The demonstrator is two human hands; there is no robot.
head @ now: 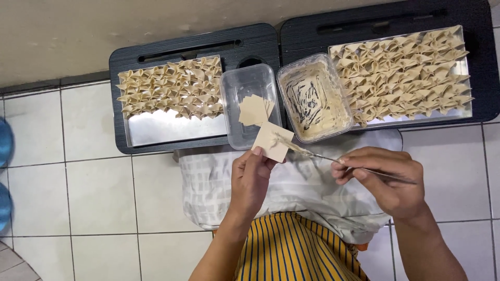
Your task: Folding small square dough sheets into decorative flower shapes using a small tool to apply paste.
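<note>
My left hand (251, 177) holds up a square, pale dough wrapper (272, 141) by its lower edge. My right hand (385, 179) grips a thin metal utensil (359, 167) whose tip smears a bit of filling on the wrapper. Just beyond stands a clear tub (312, 99) with scraped remains of beige filling. To its left, a clear container (249, 106) holds a few more square wrappers.
Two metal trays rest on black low tables: the left tray (172, 129) is half covered with folded dumplings, the right tray (465, 73) nearly full. A white checked cloth (208, 187) lies over my lap. White floor tiles surround; blue objects (4, 143) at the left edge.
</note>
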